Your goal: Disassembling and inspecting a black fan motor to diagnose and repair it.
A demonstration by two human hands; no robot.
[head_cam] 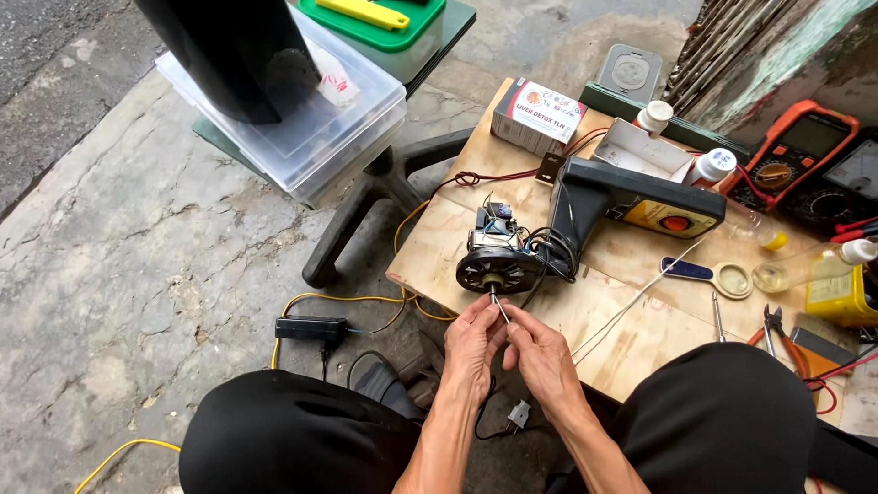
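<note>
Both hands, left hand and right hand, pinch a thin wire at 6 o'clock below the small motor on the tabletop; stripping or twisting seems underway, needing steady fingertip tension.

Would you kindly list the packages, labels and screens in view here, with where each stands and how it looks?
Cardboard box: far edge of the wooden board, rectangular, white-and-red printed top.
Open white carton: right of it, shallow, empty-looking.
Two small white bottles: beside the carton, labelled.
Orange multimeter: far right, dark screen.
Yellow bottle: right edge, labelled.
</note>
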